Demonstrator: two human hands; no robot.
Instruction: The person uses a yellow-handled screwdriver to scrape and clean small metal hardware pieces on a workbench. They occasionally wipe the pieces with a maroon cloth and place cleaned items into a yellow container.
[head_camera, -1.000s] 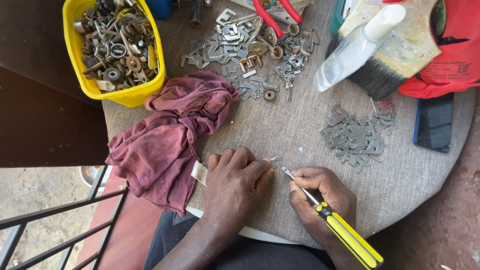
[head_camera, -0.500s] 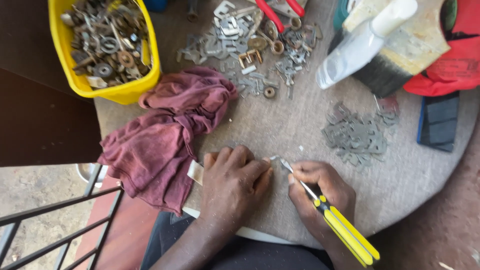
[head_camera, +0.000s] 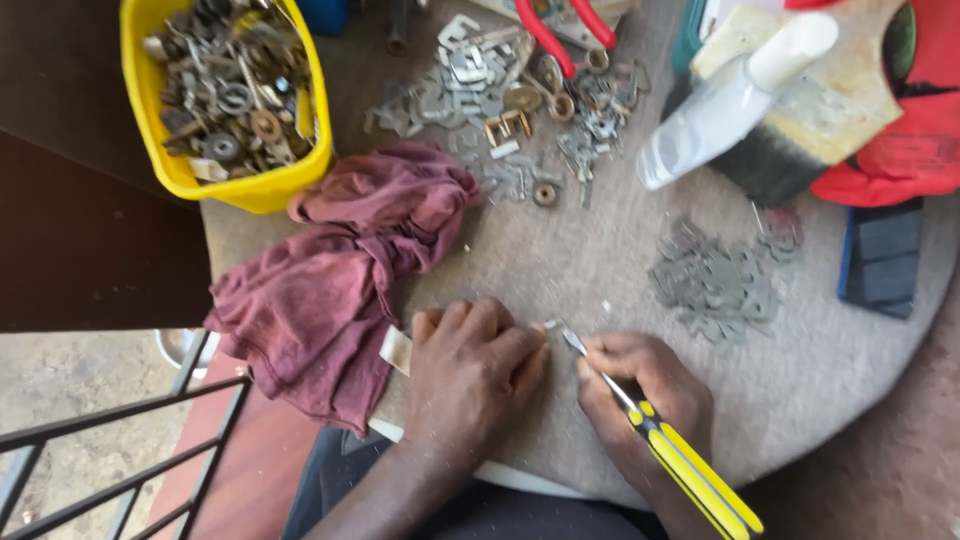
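Screwdriver (head_camera: 680, 465) gripped in right hand (head_camera: 640, 395); left hand (head_camera: 470, 370) flat.

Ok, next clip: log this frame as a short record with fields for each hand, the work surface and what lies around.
left hand: palm down on the table, fingers by a small metal piece
right hand: holds yellow-handled pliers, tip at that piece
cloth: maroon, crumpled, left of the hands
yellow tub: filled with metal hardware
loose parts: grey pile to the right
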